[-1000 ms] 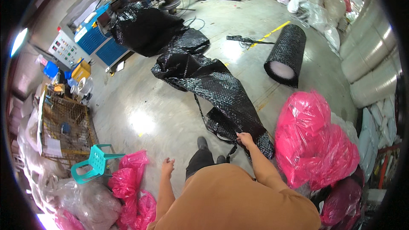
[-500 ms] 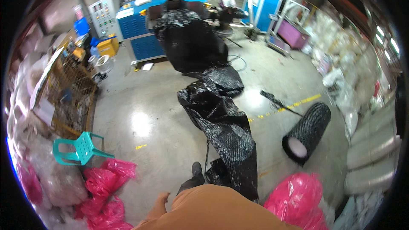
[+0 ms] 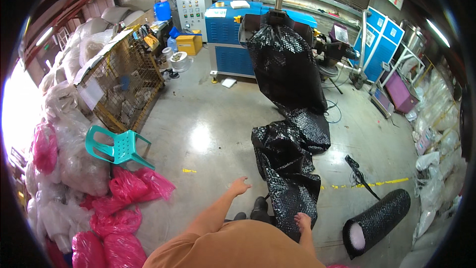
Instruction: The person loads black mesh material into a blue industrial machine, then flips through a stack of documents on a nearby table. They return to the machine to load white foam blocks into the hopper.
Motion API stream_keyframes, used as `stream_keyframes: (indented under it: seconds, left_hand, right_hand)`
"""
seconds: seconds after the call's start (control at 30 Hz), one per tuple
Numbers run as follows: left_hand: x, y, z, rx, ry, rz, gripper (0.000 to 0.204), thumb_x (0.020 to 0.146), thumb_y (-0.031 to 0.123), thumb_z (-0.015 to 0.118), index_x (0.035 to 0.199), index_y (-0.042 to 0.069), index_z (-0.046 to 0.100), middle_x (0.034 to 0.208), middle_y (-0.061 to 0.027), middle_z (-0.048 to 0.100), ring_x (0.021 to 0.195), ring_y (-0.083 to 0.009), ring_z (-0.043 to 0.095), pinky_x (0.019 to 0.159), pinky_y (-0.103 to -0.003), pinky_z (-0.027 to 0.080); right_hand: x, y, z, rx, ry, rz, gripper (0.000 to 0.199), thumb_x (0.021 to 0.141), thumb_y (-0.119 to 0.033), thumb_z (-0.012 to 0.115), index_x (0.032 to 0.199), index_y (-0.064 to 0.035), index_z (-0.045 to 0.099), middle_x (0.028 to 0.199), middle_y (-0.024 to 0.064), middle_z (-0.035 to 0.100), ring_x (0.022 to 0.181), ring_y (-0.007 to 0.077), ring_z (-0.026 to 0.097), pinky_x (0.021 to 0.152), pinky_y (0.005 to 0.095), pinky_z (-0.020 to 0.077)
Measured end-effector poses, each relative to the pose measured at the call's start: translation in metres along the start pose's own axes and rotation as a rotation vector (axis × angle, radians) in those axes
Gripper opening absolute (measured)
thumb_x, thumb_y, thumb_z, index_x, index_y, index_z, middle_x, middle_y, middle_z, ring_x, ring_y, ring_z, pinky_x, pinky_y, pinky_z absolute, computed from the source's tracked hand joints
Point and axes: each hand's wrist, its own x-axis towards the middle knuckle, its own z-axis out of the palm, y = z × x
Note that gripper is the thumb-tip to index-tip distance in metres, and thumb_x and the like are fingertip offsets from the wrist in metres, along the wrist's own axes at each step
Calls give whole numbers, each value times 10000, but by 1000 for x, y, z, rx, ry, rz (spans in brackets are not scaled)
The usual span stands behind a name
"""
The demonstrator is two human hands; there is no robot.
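Note:
A long black sheet of bubble wrap [image 3: 292, 188] hangs from the blue machine ahead and lies crumpled on the floor, running toward my feet. My left hand [image 3: 240, 186] is out in front over the bare floor, to the left of the sheet. Its fingers are loosely apart and hold nothing. My right hand [image 3: 303, 222] is low above the sheet's near right part, fingers slightly bent, with nothing visible in them. Whether it touches the sheet I cannot tell. A black bubble wrap roll [image 3: 382, 221] with a pale end lies on the floor to the right.
A blue machine [image 3: 233, 57] stands ahead beside a grey control cabinet [image 3: 192, 12]. To the left are a wire cage [image 3: 124, 79], a green plastic chair [image 3: 121, 149] and pink bags [image 3: 116, 218]. Clear plastic bundles [image 3: 439, 119] line the right side.
The view has swung left and I have moved along the sheet. My right hand has come into view, and my left hand has risen forward. The sheet and roll appear unmoved.

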Motion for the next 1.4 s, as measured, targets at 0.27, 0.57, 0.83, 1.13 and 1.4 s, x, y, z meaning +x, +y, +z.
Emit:
stream_keyframes:
  seconds: [0.27, 0.57, 0.83, 1.13, 1.4]
  left_hand:
    - [28, -105, -62, 45, 4, -562, 599, 893, 481, 780, 1314, 59, 724, 1403, -203, 671, 1286, -384, 636, 1094, -468, 515]
    - [-78, -163, -56, -486, 734, -813, 396, 893, 349, 797, 1144, 45, 758, 950, -142, 791, 881, -299, 751, 775, -481, 597]
    - [-40, -93, -85, -297, 628, -1029, 371, 924, 315, 814, 1018, -35, 734, 989, -223, 763, 954, -379, 733, 871, -485, 564]
    - [172, -245, -236, 639, 726, -633, 177, 938, 205, 624, 932, 132, 784, 916, -105, 747, 862, -297, 716, 738, -454, 553]
    - [318, -134, -476, -169, 1155, -703, 73, 855, 94, 645, 870, 49, 699, 881, -240, 719, 860, -444, 706, 759, -518, 540]
  right_hand:
    - [66, -6, 29, -450, -187, 219, 169, 962, -182, 677, 1041, -42, 729, 864, 93, 742, 700, 216, 683, 578, 335, 495]
    - [146, -84, 82, -840, -287, 66, 153, 912, -174, 758, 867, -28, 755, 816, 112, 758, 714, 211, 711, 639, 383, 541]
    - [283, -239, 206, -1027, -179, -253, 234, 831, -219, 873, 790, -5, 786, 798, 126, 773, 749, 245, 737, 718, 418, 578]
    - [342, -423, 477, -765, -356, -312, 215, 923, -212, 813, 826, -52, 705, 631, 21, 587, 472, 141, 477, 430, 354, 355]
    - [360, -450, 597, -812, -438, -214, 193, 909, -193, 788, 932, -1, 780, 779, 99, 741, 657, 210, 672, 606, 389, 523]
